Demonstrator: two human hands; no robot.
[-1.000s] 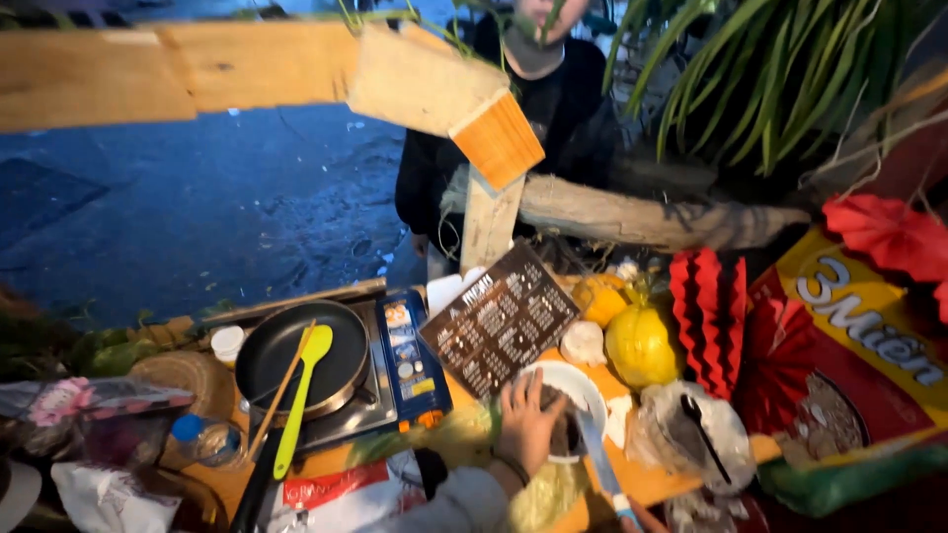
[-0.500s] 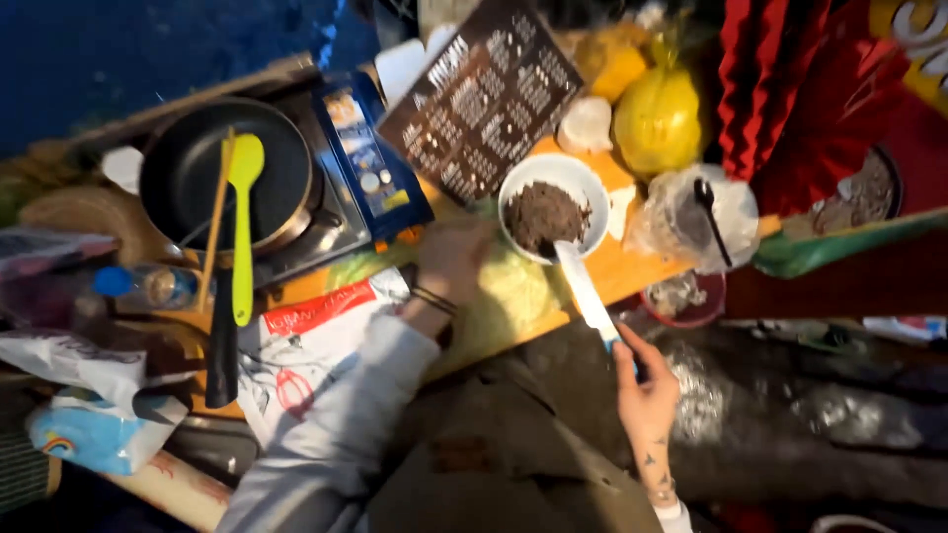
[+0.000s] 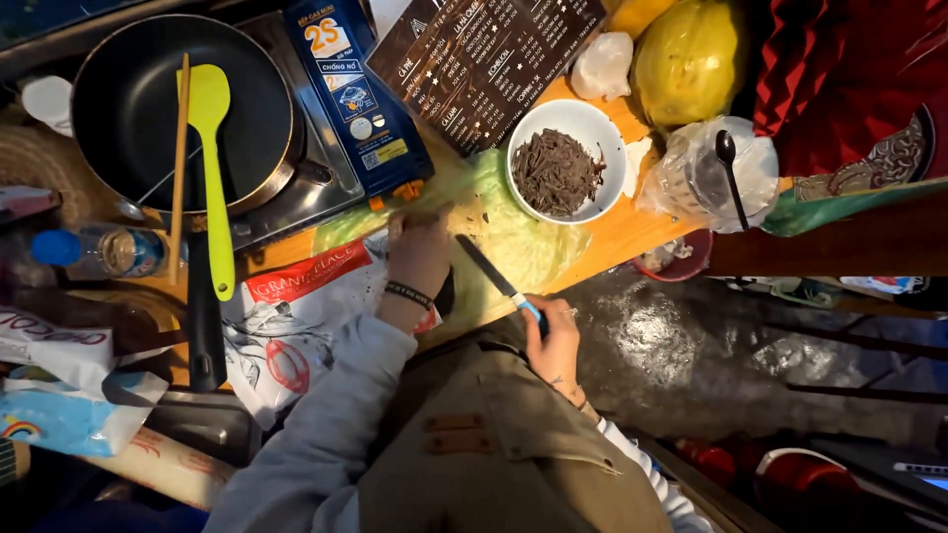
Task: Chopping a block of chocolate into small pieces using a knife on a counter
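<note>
the knife (image 3: pixel 486 266) lies slanted across the yellow-green plastic sheet (image 3: pixel 513 242) on the orange table (image 3: pixel 612 242), blade pointing far-left. the right hand (image 3: pixel 553 341) is clamped round its blue handle at the near edge. the left hand (image 3: pixel 420 257) presses flat on the sheet just left of the blade, fingers spread, holding nothing. beyond sits a white bowl (image 3: pixel 523 133) of dark shreds, a dark printed card (image 3: pixel 484 59) further off. far left, a black pan (image 3: pixel 128 109) carries a yellow spatula (image 3: pixel 212 168).
</note>
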